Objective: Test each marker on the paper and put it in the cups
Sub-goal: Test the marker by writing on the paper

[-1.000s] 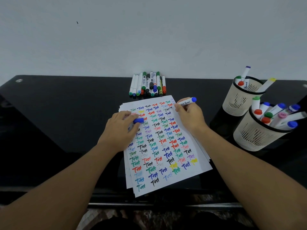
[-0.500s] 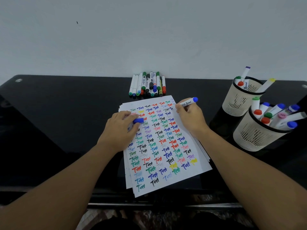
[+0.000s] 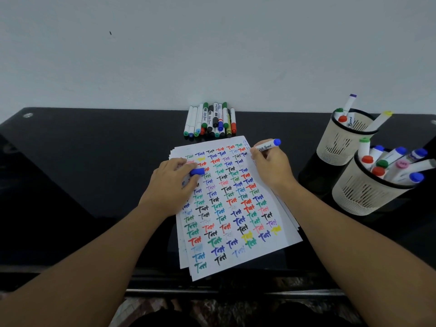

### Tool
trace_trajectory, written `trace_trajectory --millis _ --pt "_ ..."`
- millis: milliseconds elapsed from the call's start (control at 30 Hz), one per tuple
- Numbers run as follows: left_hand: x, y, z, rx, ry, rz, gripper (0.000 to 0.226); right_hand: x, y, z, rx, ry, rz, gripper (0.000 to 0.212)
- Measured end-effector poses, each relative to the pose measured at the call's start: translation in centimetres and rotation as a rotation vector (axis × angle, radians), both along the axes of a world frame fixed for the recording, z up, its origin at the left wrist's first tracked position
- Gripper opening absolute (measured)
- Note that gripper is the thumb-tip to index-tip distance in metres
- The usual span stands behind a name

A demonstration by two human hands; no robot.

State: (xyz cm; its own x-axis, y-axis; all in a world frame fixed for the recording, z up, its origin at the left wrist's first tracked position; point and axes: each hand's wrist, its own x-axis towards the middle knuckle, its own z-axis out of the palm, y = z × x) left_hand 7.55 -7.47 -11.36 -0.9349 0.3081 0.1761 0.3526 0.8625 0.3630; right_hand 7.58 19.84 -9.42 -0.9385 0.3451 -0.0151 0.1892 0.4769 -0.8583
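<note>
Two cups [image 3: 368,194] at our right already bristle with tested markers. We judge a test is under way: our right hand [image 3: 271,166] pinches the blue marker [image 3: 267,146], tip at the paper [image 3: 236,208]'s far corner, while our left hand [image 3: 173,182] grips its cap [image 3: 197,171]. Recapping comes next.

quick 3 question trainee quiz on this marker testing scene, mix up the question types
1. True or false: the blue cap is on the marker.
2. Which hand holds the marker? A left hand B right hand
3. Fill in: the untested markers lie between the paper and the ___.

Key: 1 false, the left hand holds it. 2 B. 3 wall.
</note>
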Motion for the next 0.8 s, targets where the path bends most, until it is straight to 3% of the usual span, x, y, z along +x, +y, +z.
trace_trajectory --millis 800 --pt "0.00 0.02 0.05 0.006 0.015 -0.004 0.048 0.05 0.06 0.04 -0.003 -0.004 0.004 0.028"
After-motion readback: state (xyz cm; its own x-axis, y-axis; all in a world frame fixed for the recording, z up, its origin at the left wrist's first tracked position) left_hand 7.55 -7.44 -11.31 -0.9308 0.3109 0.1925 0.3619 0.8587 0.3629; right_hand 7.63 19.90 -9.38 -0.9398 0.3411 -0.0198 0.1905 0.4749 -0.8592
